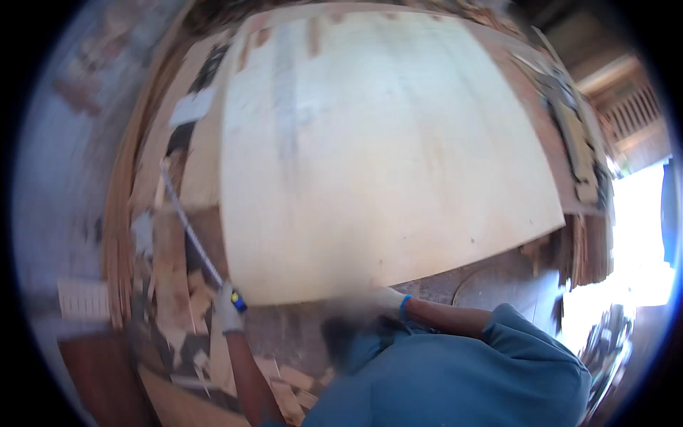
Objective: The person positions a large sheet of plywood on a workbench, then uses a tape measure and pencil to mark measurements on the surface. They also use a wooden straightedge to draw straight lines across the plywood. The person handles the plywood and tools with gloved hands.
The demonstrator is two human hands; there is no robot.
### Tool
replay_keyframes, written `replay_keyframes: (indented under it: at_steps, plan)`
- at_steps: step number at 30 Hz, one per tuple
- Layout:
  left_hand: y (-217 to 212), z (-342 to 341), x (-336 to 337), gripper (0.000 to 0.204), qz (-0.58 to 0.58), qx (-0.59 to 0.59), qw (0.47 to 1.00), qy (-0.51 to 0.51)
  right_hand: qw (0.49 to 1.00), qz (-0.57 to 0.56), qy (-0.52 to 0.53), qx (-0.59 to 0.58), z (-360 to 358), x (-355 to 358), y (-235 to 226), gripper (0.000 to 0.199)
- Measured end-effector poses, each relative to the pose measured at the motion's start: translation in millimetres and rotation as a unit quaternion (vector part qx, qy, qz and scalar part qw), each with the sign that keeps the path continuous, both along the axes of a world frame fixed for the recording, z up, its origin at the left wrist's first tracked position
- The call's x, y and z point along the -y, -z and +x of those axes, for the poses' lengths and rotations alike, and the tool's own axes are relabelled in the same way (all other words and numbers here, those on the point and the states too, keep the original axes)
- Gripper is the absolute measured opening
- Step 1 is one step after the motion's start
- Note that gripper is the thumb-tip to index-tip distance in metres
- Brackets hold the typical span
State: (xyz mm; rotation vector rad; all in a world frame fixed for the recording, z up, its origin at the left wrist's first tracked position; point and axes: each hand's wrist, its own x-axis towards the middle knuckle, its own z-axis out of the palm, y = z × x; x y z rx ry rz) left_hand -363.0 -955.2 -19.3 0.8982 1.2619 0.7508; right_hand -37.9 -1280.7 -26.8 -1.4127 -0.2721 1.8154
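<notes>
In our left hand (229, 313), in a pale glove, we grip a small blue-and-yellow tape measure (238, 302) just beside the near left corner of a large, pale, rectangular wooden sheet (384, 164). From that hand a narrow, whitish tape blade (191, 231) runs out toward the far left, lying apart from the sheet's left edge. Our right hand (383, 299), in a whitish glove with a blue cuff (405, 307), is at the near edge of the sheet, right of the left one; blur covers its fingers, so we cannot tell whether they are closed or touching the wood. The sheet fills the middle of the scene, reaching well toward the far side. Left of it we have brown wooden strips (169, 274); at the far right lie long, tan pieces (575, 142), and beyond them, bright daylight (637, 228).
</notes>
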Motion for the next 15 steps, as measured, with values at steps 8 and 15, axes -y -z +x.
replay_keyframes:
  at_steps: [8,15]
  plan:
    - [11.9,-4.6,-49.9,0.026,-0.006,-0.013,0.992,0.124,0.984,-0.016,0.176,0.004,-74.1,-36.8,7.3,0.032]
    - [-18.0,35.6,-72.9,0.024,-0.050,-0.019,0.979,0.196,0.956,0.055,0.231,0.173,-193.4,-103.5,19.7,0.028]
